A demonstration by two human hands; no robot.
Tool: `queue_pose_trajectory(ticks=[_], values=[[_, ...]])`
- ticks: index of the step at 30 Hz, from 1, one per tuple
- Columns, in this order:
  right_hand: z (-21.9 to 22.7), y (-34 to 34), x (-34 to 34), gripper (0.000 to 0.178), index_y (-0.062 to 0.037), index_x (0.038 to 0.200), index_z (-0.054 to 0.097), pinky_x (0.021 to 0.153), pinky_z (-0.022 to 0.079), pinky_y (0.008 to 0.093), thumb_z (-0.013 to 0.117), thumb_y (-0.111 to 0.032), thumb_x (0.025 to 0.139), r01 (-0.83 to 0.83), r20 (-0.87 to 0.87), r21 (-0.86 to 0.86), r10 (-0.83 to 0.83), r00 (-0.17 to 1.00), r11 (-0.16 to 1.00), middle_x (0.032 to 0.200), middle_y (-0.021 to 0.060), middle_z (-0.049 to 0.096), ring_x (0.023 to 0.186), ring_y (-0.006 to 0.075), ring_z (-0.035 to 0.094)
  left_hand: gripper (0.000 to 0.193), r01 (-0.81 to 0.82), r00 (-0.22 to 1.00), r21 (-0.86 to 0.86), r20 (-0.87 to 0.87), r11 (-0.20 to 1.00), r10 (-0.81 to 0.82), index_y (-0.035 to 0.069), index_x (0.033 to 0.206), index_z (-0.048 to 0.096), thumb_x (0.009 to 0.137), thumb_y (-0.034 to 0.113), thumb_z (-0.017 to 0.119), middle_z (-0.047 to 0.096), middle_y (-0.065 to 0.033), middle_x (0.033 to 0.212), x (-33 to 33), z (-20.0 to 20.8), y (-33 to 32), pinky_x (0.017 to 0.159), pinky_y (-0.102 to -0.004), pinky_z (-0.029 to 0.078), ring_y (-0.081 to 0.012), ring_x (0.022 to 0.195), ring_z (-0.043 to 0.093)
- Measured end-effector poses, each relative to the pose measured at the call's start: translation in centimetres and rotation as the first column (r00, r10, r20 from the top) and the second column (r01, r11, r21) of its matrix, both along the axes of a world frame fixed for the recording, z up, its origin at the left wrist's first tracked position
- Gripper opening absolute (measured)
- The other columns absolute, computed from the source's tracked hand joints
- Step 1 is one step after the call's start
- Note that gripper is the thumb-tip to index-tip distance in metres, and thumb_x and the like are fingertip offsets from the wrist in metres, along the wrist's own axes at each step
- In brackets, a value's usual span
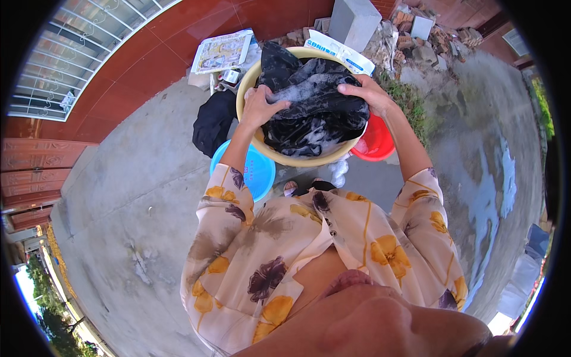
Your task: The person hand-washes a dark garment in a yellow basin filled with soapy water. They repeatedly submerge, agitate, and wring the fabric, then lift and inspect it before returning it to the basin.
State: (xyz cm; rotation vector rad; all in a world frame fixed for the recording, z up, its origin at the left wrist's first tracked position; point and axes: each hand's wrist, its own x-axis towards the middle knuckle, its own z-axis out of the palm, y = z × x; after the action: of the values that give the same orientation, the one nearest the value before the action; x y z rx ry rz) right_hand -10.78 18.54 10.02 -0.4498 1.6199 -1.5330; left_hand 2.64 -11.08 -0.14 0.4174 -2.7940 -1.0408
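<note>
A wet black garment [327,108] streaked with white suds fills a wide beige basin [309,161] in front of me, and part of it rises above the far left rim. My left hand [260,107] is closed on the garment's left side, thumb stretched along the cloth. On the right side, my right hand [370,95] holds the same garment, its thumb on top and its other fingers partly hidden. The kind of garment cannot be made out. White foam [303,89] lies on the fabric between my hands.
Below the basin stand a blue basin [259,174] on the left and a red one [380,143] on the right. A dark cloth bundle [213,123] lies at the left. Behind are a printed package [223,50], a white bag [342,50], a concrete block [353,24] and brick rubble [423,50].
</note>
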Motion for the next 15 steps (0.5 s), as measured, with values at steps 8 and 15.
queue_pose_trajectory(ticks=[8,15], values=[[2.1,-1.0,-0.4,0.045,-0.0033,0.134,0.060,0.101,0.048,0.0308,0.069,-0.024,0.095,-0.084,-0.102,-0.076,0.076,0.992,0.994,0.122,0.0068,0.068,0.108,0.0156,0.064,0.039,0.122,0.953,0.514,-0.298,0.849,0.044,0.000,0.116,0.061,0.092,0.030,0.072,0.063,-0.0087,0.099,3.2,0.1,0.2,0.087,-0.0332,0.049,-0.0184,0.095,0.062],[0.0,-4.1,0.3,0.042,-0.0014,0.133,0.056,0.102,0.048,0.0364,0.066,-0.018,0.096,0.382,0.278,-0.321,-0.299,0.913,0.867,0.121,0.0088,0.067,0.111,0.0193,0.064,0.049,0.097,0.983,0.701,0.042,0.707,-0.177,-0.002,0.118,0.069,0.089,0.037,0.075,0.071,-0.0073,0.106,0.6,4.3,1.9,0.092,-0.0282,0.046,-0.0132,0.099,0.062]])
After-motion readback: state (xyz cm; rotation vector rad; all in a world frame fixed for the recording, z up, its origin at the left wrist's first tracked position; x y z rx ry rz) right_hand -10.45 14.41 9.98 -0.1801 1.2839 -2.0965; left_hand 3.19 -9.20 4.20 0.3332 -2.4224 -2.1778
